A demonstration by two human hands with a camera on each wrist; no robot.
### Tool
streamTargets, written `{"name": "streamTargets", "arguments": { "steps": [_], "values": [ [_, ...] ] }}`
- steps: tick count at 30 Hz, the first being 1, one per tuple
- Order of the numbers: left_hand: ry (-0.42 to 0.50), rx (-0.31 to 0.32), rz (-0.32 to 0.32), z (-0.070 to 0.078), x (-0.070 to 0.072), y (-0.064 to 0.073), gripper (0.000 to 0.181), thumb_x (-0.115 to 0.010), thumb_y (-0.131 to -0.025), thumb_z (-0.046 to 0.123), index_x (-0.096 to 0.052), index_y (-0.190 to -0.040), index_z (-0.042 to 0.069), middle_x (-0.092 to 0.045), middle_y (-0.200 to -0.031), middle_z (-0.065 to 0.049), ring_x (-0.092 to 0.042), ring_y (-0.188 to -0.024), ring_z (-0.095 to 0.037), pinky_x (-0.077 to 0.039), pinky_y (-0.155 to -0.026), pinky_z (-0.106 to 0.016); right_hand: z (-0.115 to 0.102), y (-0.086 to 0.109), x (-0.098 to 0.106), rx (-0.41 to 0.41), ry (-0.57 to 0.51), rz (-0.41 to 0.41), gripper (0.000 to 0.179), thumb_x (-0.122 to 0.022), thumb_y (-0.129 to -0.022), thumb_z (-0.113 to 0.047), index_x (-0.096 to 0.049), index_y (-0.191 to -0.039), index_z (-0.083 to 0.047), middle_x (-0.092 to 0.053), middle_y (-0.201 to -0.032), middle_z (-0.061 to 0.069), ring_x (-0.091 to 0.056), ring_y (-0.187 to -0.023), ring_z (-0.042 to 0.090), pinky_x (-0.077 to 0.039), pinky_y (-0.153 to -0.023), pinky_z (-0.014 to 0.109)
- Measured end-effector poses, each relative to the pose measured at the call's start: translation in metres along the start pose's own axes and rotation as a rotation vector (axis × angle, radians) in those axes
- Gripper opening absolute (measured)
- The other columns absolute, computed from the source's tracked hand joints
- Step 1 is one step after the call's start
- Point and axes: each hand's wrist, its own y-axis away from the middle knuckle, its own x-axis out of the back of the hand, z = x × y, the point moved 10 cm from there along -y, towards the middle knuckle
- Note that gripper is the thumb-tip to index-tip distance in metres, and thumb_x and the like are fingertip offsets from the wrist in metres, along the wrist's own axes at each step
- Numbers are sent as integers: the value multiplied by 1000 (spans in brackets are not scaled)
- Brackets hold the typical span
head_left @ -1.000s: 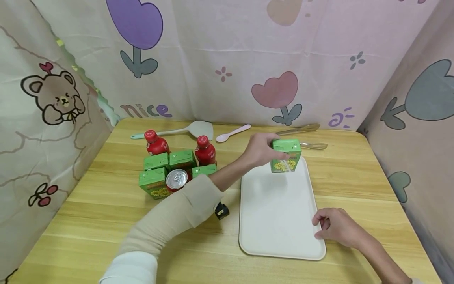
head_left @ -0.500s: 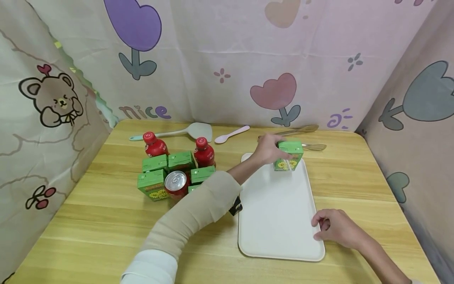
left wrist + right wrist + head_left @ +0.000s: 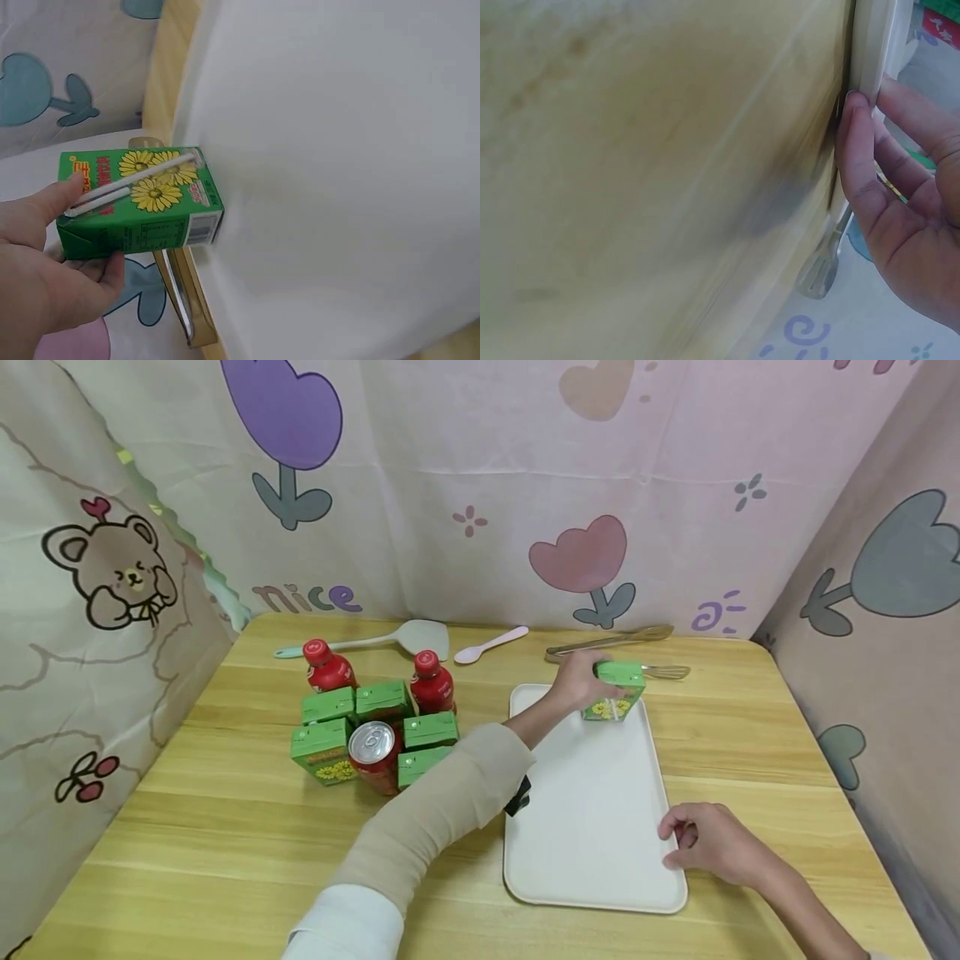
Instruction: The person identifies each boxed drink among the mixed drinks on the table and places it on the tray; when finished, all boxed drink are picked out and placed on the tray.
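Observation:
My left hand grips a green drink carton printed with yellow flowers, over the far end of a white tray. In the left wrist view, the thumb lies on the front of the carton, beside its white straw, and fingers curl under the other side. The carton's base is close to the tray surface. Down at the tray's near right edge, my right hand pinches the rim. The right wrist view has its thumb and index finger on either side of that rim.
Left of the tray stand several green cartons, a red can and two red bottles. Along the back lie a spatula, a pink spoon, tongs and a whisk. Patterned curtains border the table.
The left hand has moved right with the carton, which now sits a little farther right over the tray's far end. The right hand stays on the rim.

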Motion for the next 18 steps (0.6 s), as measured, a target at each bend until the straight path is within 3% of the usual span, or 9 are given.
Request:
{"name": "streamTargets", "arguments": {
  "steps": [11,18],
  "values": [
    [-45,24,0,2,0,-4,55,-82,-74,19,-61,-125,13,-62,-120,-2,-58,-106,-13,-51,-88,-21,-3,0,0,0,1,-7,28,-83,-68,-16,-63,-86,-10,-54,-73,-1,-46,-62,1,-42,-56,19],
    [-148,44,-76,4,-4,-4,72,-86,-69,24,-54,-133,16,-58,-129,1,-55,-114,-14,-49,-95,-26,-3,2,0,-1,1,-19,27,-83,-68,-16,-63,-86,-10,-53,-71,-1,-45,-60,1,-41,-55,19]
  ]
}}
